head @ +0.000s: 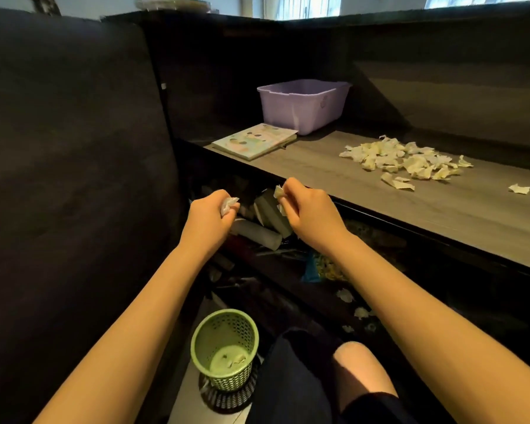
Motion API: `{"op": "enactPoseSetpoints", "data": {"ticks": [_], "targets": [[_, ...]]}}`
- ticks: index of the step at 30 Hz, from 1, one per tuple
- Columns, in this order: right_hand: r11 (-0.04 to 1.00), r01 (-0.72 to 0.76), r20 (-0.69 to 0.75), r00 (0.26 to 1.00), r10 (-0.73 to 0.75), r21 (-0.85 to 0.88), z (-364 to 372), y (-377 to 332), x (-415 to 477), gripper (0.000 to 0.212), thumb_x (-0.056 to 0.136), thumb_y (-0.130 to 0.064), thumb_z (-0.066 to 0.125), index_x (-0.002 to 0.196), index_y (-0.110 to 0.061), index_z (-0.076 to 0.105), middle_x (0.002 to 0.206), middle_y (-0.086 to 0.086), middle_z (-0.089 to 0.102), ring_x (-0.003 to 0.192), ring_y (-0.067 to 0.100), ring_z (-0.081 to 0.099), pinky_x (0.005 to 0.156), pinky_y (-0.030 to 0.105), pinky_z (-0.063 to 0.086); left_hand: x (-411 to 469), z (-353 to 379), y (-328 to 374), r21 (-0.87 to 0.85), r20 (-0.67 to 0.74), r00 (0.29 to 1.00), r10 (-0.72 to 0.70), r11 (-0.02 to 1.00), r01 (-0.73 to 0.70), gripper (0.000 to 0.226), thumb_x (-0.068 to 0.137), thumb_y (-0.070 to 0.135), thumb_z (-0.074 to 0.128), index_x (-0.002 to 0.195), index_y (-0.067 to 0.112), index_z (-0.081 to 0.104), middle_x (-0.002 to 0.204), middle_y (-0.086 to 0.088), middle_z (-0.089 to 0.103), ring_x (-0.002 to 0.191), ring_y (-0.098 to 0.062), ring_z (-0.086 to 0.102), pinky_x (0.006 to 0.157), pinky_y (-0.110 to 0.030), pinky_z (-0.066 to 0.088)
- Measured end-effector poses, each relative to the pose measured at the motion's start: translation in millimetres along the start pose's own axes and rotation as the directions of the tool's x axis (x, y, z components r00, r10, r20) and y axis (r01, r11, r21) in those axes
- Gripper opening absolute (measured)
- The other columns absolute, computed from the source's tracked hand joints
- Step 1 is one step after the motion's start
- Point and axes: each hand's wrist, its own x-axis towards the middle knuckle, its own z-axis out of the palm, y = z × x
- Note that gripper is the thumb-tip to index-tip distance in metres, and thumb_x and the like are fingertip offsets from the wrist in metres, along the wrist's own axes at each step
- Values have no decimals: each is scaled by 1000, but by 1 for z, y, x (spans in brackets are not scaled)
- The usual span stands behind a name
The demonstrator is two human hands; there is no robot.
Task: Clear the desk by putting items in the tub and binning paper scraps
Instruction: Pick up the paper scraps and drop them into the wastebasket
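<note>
My left hand point(210, 209) grips a crumpled white paper scrap point(228, 204) in front of the desk's near edge. My right hand point(309, 209) pinches more paper scraps point(278, 192) just below that edge. A pile of torn white and yellowish paper scraps point(404, 159) lies on the grey desk point(441, 209), with one stray scrap point(519, 188) to its right. At the back of the desk stands a lilac tub point(303, 105). A pastel picture book point(254, 140) lies flat in front of the tub. On the floor sits a green mesh bin point(224, 347) holding a few scraps.
Below the desk lies a dark clutter of rolled tubes and boxes point(263, 228). A few scraps point(360, 312) are on the floor under the desk. A dark padded panel point(74, 148) rises at the left. My knee point(361, 362) is next to the bin.
</note>
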Motion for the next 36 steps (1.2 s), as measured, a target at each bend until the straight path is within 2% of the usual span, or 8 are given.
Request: {"op": "enactPoseSetpoints", "data": {"ticks": [2,5,9,14,18,21,29,36], "targets": [[1000,-1,44,999,1,17,24,0,-4,14,95,-21,49,94,-7,49,73,16,60,66,38,55,55,46,43,-9,5,-21,16,14,999,-47,999,47,13,90,14,57,85,2,61,75,-18,62,69,-27,56,54,-22,35],[998,-8,96,995,3,55,62,6,-9,12,95,-21,50,90,-10,47,74,17,62,68,40,57,54,45,43,-18,20,-52,46,48,992,-120,992,118,12,89,14,56,85,3,60,77,-16,64,73,-29,59,61,-34,42],[996,-36,188,982,21,77,114,16,-12,17,96,-23,47,98,-7,50,83,18,65,74,41,58,57,42,43,-30,44,-93,86,78,971,-226,972,219,12,89,17,57,88,6,61,78,-13,64,73,-26,59,63,-32,42],[994,-70,315,948,41,80,180,36,-19,19,98,-27,43,99,-9,48,85,14,65,76,40,59,58,41,42,-43,79,-146,165,143,923,-356,929,332,14,90,17,56,90,3,60,81,-17,64,77,-31,60,67,-39,45],[992,-102,405,912,66,67,232,58,-26,20,100,-27,41,100,-8,48,84,13,65,73,39,58,54,36,33,-51,104,-187,233,183,885,-429,893,385,17,92,20,53,92,5,59,80,-15,64,76,-31,60,67,-42,47],[989,-132,457,885,89,63,271,75,-28,21,100,-28,39,98,-9,47,81,12,63,70,36,58,53,37,35,-56,125,-217,287,236,868,-436,885,366,20,92,21,53,90,2,57,80,-17,64,75,-32,60,65,-43,46],[967,-244,550,818,167,69,346,113,-42,22,101,-30,36,91,-12,44,71,10,59,61,36,55,45,34,25,-74,191,-280,455,403,773,-490,840,296,21,93,22,50,89,1,51,86,-21,62,82,-39,58,62,-40,40],[960,-263,586,794,160,95,373,126,-49,23,101,-31,36,92,-13,46,67,1,50,62,33,55,51,35,35,-102,231,-311,555,512,639,-575,789,264,18,94,20,44,92,4,52,94,-18,62,91,-35,57,64,-35,36]]}}
